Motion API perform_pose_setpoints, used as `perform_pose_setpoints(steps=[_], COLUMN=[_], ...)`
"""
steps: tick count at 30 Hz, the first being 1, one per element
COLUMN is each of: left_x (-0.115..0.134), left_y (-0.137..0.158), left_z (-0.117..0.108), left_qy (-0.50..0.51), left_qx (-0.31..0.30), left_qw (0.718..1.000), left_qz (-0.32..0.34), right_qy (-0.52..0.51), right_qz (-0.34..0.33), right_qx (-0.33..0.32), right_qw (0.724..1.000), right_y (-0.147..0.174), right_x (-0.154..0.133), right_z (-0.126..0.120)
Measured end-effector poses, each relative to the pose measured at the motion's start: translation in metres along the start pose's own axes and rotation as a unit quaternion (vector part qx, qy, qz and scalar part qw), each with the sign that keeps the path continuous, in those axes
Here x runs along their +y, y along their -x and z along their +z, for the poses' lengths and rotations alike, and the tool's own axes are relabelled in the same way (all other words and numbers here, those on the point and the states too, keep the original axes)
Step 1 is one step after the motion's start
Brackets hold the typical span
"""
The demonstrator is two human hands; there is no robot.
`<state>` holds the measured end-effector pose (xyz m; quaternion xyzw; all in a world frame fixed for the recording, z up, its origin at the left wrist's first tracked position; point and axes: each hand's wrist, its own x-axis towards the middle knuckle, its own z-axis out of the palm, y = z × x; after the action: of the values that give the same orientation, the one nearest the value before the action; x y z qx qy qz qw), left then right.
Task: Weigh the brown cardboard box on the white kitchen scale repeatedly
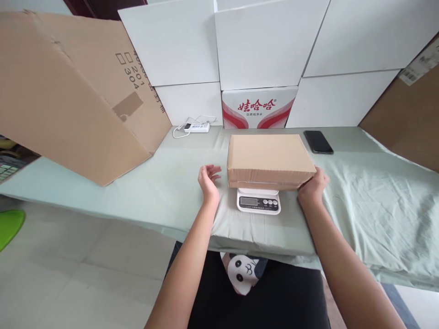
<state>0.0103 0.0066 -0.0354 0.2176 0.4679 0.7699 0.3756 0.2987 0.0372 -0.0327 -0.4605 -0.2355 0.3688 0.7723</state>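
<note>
Two bare hands stood on either side of a closed brown cardboard box (pixel 269 155), which lay flat over a white digital scale (pixel 258 202). The box overhung the weighing platform to left and right, while the control panel, with its display and three round buttons, jutted out below its front edge.

The right hand (pixel 313 185) was at the box's front right corner, touching it with bent fingers partly hidden by the cardboard; whether it clasped the corner or only rested against it, I cannot tell. The left hand (pixel 209 183) was free of any hold, its fingers loosely spread and turned toward the box's left side, with a narrow gap between. So the box lay between the hands, in contact with the right one alone.

The scale stood on a pale green tablecloth (pixel 171 173), near the table's front edge. Behind the box's right rear corner lay a dark phone (pixel 318 141); farther back on the left, a white power strip (pixel 197 128) lay with its cable before stacked white boxes (pixel 260 50).
</note>
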Motion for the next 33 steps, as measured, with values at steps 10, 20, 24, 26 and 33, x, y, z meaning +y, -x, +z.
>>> perform_pose_setpoints(steps=[10,20,24,26,33], left_x=[0.025,0.029,0.026,0.024,0.022], left_y=[0.000,-0.016,-0.026,-0.030,-0.039], left_z=[-0.001,-0.004,-0.007,-0.008,-0.006], left_qy=[0.157,0.244,0.261,0.263,0.262], left_qx=[0.037,0.061,0.024,0.000,-0.048], left_qw=[0.979,0.944,0.936,0.933,0.923], left_qz=[-0.125,-0.212,-0.236,-0.246,-0.278], right_qy=[-0.074,-0.111,-0.111,-0.105,-0.099], right_qz=[0.082,0.110,0.098,0.092,0.106], right_qx=[-0.038,-0.027,0.003,0.015,0.000], right_qw=[0.993,0.987,0.989,0.990,0.989], right_y=[-0.014,-0.018,-0.019,-0.020,-0.030], right_x=[-0.010,-0.023,-0.018,-0.015,-0.012], right_z=[0.002,-0.010,-0.010,-0.010,-0.017])
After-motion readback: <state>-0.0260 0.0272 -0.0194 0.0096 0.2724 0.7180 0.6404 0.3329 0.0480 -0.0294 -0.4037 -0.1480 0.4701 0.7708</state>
